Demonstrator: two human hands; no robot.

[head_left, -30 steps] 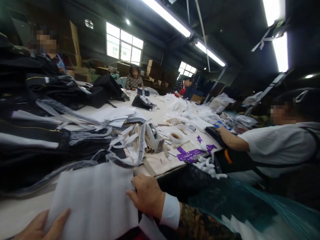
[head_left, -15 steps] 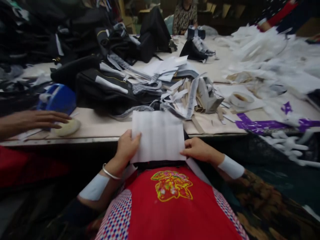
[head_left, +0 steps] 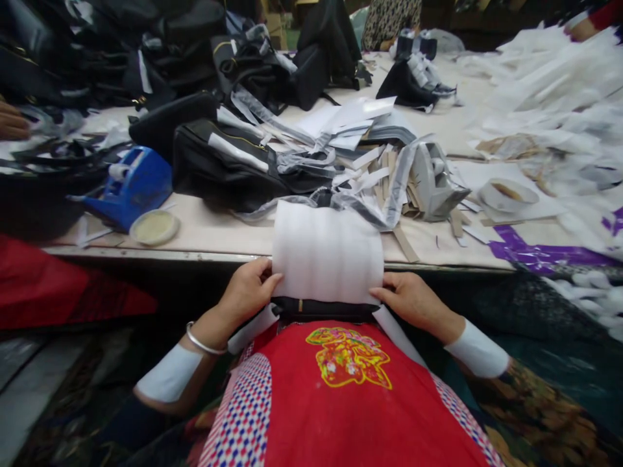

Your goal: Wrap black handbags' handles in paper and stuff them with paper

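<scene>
A white foam sheet with soft folds stands at the table's front edge, between my two hands. My left hand pinches its left lower edge, thumb in front. On the opposite side, my right hand grips the right lower edge between thumb and fingers. Just below the sheet, a black item with a zipper, perhaps a bag, lies against my red apron. More white sheet material shows at both sides of it. What the sheet covers behind is hidden.
Black bags lie on the table beyond my hands. A blue tape dispenser and a round pale dish are at left. A grey tape dispenser, tape roll and white foam pile are at right. Another person's hand shows far left.
The view has shifted left. The white sheet now curves more, and the black zippered item below it shows more clearly. The other person's hand at left has moved off the round dish.
</scene>
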